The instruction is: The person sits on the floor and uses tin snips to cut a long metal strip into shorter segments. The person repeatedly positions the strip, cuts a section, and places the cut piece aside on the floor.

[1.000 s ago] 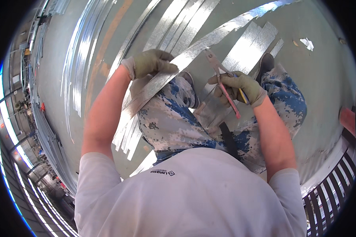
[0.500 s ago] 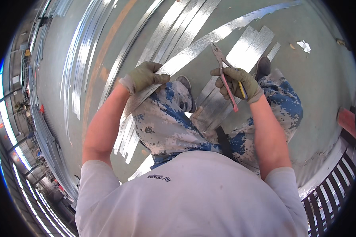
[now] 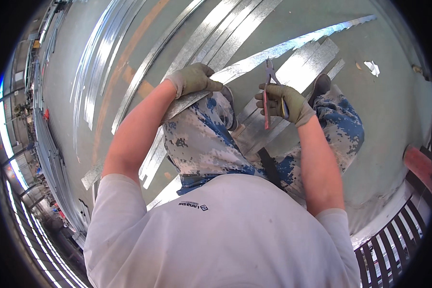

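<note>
My gloved left hand (image 3: 194,80) is closed on a long shiny metal strip (image 3: 259,57) above my left knee. One end of the strip reaches to the far right, where its lower edge looks jagged; the near end passes under my left forearm. To the right, my gloved right hand (image 3: 285,102) grips a pair of pliers (image 3: 267,103), jaws pointing away from me. One handle is red and the other, partly hidden by the glove, shows yellow and blue. The pliers' jaws are just below the strip, apparently not touching it.
Several flat metal strips (image 3: 302,60) lie on the floor between and beyond my feet. More long strips (image 3: 211,38) lie further left. White scrap (image 3: 371,68) is at the far right, a red cylinder (image 3: 417,165) at the right edge, and a dark slatted rack (image 3: 393,240) at the lower right.
My left hand has moved right and slightly away from me, and the strip's far end has swung lower. My right hand with the pliers has shifted slightly left, the pliers now more upright.
</note>
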### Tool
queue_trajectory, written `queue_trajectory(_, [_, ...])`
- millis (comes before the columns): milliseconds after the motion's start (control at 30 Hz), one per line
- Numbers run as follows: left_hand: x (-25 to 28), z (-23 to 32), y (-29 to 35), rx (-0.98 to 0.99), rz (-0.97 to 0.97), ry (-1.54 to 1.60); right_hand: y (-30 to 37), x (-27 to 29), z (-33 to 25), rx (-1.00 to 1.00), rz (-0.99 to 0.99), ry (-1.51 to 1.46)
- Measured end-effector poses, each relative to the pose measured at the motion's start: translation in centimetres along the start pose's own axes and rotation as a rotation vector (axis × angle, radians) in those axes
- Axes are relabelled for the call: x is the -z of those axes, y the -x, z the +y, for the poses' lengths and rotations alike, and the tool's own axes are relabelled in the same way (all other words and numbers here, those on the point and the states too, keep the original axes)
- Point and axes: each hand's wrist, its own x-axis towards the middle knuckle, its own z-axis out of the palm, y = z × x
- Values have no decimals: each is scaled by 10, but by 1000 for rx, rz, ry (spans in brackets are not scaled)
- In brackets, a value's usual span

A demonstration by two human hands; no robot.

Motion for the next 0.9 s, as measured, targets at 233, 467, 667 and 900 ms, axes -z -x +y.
queue_trajectory(233, [-14, -9, 1, -30, 114, -36, 10, -15, 14, 56, 111, 145])
queue_trajectory(467, [-33, 6, 3, -21, 205, -296, 22, -39, 49, -34, 97, 391])
queue_trajectory(667, [-43, -1, 2, -31, 248, -310, 16, -45, 60, -2, 113, 437])
queue_trajectory(900, [-45, -9, 4, -59, 284, -317, 10, -40, 57, 67, 104, 472])
